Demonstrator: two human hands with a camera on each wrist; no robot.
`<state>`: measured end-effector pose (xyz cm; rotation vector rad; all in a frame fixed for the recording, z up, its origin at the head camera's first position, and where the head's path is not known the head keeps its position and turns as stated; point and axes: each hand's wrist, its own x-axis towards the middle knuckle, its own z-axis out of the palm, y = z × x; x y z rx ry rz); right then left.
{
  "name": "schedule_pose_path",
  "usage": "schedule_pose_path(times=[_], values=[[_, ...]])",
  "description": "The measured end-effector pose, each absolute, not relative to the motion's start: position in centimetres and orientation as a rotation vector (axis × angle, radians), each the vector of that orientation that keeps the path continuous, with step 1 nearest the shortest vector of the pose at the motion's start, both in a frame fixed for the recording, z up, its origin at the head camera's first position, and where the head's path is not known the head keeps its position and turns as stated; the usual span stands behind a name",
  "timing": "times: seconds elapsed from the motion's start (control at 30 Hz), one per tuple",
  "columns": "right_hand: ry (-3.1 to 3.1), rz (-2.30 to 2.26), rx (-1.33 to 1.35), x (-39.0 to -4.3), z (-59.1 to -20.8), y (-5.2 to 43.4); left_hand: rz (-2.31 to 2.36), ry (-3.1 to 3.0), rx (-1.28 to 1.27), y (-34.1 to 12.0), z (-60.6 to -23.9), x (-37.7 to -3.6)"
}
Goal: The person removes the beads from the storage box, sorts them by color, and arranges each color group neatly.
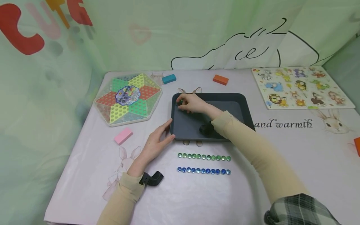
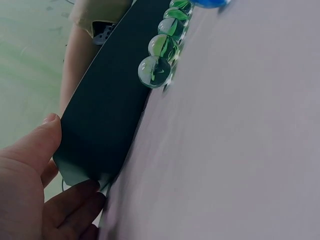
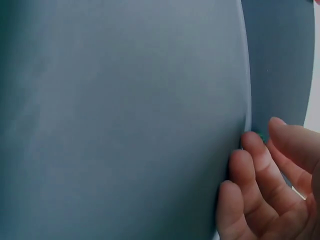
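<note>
A dark grey rectangular tray [image 1: 208, 97] lies on the table. My right hand [image 1: 194, 103] reaches into its far left corner, thumb and index finger pinching a small green marble [image 3: 259, 135], mostly hidden by the fingertips. The other fingers touch the tray's inner wall in the right wrist view. My left hand [image 1: 157, 140] rests against the tray's near left corner, its fingers fairly straight. Just in front of the tray runs a row of green marbles [image 1: 203, 157], with a row of blue marbles [image 1: 203, 171] nearer to me.
A hexagonal star game board [image 1: 127, 99] lies left of the tray, and a wooden animal puzzle [image 1: 302, 89] at the far right. Around them are pink [image 1: 123, 136], blue [image 1: 169, 79] and orange [image 1: 220, 79] blocks. Another orange block [image 1: 357, 146] shows at the right edge.
</note>
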<state>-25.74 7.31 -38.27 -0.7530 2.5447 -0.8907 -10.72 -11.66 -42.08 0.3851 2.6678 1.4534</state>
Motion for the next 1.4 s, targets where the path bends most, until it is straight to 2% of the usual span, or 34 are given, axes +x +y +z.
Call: schedule_pose_path(times=[1.03,1.4], values=[[2.61,-0.706,-0.693,-25.5,-37.9,6.5,1.451,2.667,0.379,-11.4,-42.0,-10.6],[2.575,-0.751,-0.788,-25.0,-35.4,7.6,1.431,2.678,0.362,-11.5,-42.0,-10.5]])
